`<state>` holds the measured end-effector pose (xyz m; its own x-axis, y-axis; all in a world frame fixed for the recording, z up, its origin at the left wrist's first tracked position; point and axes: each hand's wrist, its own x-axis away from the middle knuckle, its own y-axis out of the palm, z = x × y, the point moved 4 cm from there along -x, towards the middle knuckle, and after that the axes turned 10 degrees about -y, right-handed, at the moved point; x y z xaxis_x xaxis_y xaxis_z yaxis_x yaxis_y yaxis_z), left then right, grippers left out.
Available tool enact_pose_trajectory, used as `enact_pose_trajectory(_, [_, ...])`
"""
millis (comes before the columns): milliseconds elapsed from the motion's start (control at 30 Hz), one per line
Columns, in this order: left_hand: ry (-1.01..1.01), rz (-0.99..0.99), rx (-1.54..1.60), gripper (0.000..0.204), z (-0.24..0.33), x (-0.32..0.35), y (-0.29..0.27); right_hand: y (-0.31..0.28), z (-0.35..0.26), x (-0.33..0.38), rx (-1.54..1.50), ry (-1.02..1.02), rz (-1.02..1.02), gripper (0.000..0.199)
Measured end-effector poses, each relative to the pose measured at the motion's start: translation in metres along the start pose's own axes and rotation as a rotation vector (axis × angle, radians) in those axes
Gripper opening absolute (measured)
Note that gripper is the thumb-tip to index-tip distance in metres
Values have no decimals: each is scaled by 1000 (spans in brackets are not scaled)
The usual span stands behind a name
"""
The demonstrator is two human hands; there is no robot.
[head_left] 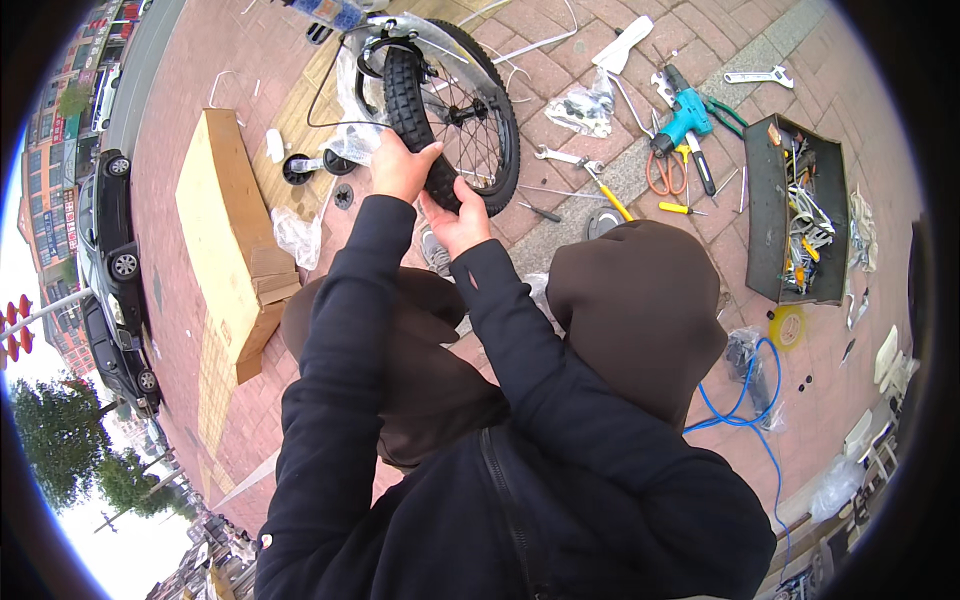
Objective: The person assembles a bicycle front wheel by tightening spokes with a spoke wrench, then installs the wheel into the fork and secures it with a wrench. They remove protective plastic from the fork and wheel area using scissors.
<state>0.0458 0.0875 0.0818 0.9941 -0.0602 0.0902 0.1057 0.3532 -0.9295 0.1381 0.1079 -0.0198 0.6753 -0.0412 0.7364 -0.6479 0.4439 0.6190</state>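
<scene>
**Both hands on the tyre, wheel standing edge-on ahead of them**

The small bicycle wheel stood upright on the brick pavement, straight out beyond the person's outstretched arms, its knobbly black tyre turned edge-on toward them. The left hand was wrapped over the near tread, fingers curled narrow around the rubber and clearly holding it. The right hand sat just below and to the right of the left, lower on the same curve of tyre; its palm pressed against the rubber, but from where I stood I could not tell how far those fingers were closed around it.

The relation that mattered was this: the wheel's plane ran away from the fingers, so the hub and spokes lay beyond and to the right of the grip, and the rim rose away above both hands. The left hand was the farther forward and higher on the tyre; the right was nearer the body. Both touched the tyre, close together but not overlapping.

Left of the fingers lay a long cardboard box. Well to their right were a teal power drill, orange-handled pliers, a spanner and a dark tool tray, all well apart from the wheel.
</scene>
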Motion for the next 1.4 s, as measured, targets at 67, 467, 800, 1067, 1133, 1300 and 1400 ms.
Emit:
enact_pose_trajectory(67, [-12,-7,120,58,9,2,8,4,-20,7,84,-46,17,44])
enact_pose_trajectory(467, [-165,-842,1968,74,76,75,77,145,-133,70,2242,-1616,-585,58])
enact_pose_trajectory(800, [-922,-492,1900,55,16,92,139,202,-174,26,2543,-876,-808,47])
enact_pose_trajectory(1067, [-993,-544,1942,45,17,95,153,206,-193,19,2407,-672,-742,49])
enact_pose_trajectory(1133, [-935,-573,1898,41,22,95,159,205,-192,18,2416,-692,-747,50])
enact_pose_trajectory(1300, [-536,-505,1509,26,51,89,165,199,-188,23,2426,-778,-736,55])
enact_pose_trajectory(1400, [-259,-342,1294,59,82,79,148,199,-180,26,2401,-625,-714,52])
